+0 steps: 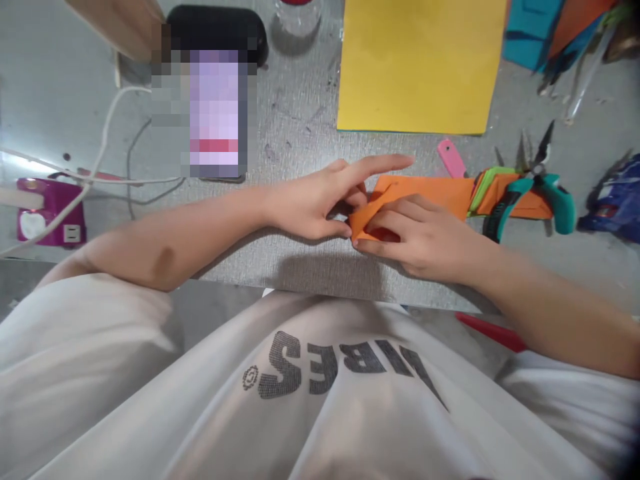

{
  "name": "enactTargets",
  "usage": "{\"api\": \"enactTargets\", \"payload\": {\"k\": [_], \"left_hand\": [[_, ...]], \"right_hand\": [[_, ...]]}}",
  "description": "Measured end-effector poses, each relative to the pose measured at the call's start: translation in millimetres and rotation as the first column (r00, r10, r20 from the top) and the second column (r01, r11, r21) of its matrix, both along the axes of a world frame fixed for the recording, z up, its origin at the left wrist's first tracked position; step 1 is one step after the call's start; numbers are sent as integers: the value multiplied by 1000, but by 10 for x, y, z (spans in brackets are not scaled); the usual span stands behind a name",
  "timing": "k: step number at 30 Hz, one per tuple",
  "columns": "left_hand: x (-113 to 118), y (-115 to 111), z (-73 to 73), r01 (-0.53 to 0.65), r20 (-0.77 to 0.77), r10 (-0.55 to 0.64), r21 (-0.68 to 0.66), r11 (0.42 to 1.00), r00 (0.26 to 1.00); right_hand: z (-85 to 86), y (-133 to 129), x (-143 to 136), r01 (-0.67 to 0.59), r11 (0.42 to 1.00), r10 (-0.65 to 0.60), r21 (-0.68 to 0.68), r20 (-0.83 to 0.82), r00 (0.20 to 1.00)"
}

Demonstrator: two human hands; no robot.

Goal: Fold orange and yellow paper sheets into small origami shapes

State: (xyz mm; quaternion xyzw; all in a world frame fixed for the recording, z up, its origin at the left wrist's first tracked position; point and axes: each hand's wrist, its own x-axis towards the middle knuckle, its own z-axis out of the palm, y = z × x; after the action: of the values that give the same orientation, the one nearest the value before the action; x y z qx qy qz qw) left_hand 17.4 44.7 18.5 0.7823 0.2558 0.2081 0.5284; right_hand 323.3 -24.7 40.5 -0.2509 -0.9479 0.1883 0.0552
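A folded piece of orange paper (430, 191) lies on the grey table in front of me, its left end bent up into a raised fold. My left hand (330, 200) grips the left corner of that fold with the thumb and the curled fingers, while its index finger stretches out above the paper. From the other side my right hand (420, 233) has its fingers bent over the fold, the thumb pressing along the lower edge. Part of the paper is hidden beneath the right hand.
Pliers (537, 173) with teal handles lie on orange and green paper pieces (493, 183) at the right, by a pink-handled tool (451, 159). Yellow sheets (420, 67) are stacked behind. A lit phone (215, 107), white cable (107, 133) and purple power adapter (53, 210) occupy the left.
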Motion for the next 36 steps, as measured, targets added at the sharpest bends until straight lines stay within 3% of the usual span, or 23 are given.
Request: {"api": "enactTargets", "payload": {"k": [1, 3, 8, 11, 16, 20, 27, 36], "left_hand": [[-2, 0, 10, 144, 20, -144, -13, 989, 989], [3, -41, -2, 210, 49, -209, -6, 978, 977], [27, -245, -96, -5, 98, 0, 58, 998, 995], [39, -280, -102, -73, 103, 63, 92, 993, 993], [65, -201, -25, -39, 28, 34, 201, 979, 999], [85, -177, 48, -27, -76, 46, 231, 973, 996], [113, -180, 57, -13, -51, 29, 278, 960, 998], [143, -180, -21, 6, -35, 9, 405, 914, 999]], "right_hand": [[-13, -9, 0, 5, 1000, -6, -19, -8, 1000], [-44, -21, 12, 10, 999, -11, -43, -37, 999], [-77, -16, 74, -2, 995, -7, -97, -93, 996], [-57, -11, 94, -1, 993, -8, -119, -78, 997], [-20, -11, 113, -1, 1000, 0, -22, -19, 1000], [-6, 46, 150, 66, 997, -65, -35, 36, 997], [-18, 124, 190, 94, 994, -97, 54, 57, 994], [-145, 136, 249, 196, 976, -183, 95, -129, 975]]}}
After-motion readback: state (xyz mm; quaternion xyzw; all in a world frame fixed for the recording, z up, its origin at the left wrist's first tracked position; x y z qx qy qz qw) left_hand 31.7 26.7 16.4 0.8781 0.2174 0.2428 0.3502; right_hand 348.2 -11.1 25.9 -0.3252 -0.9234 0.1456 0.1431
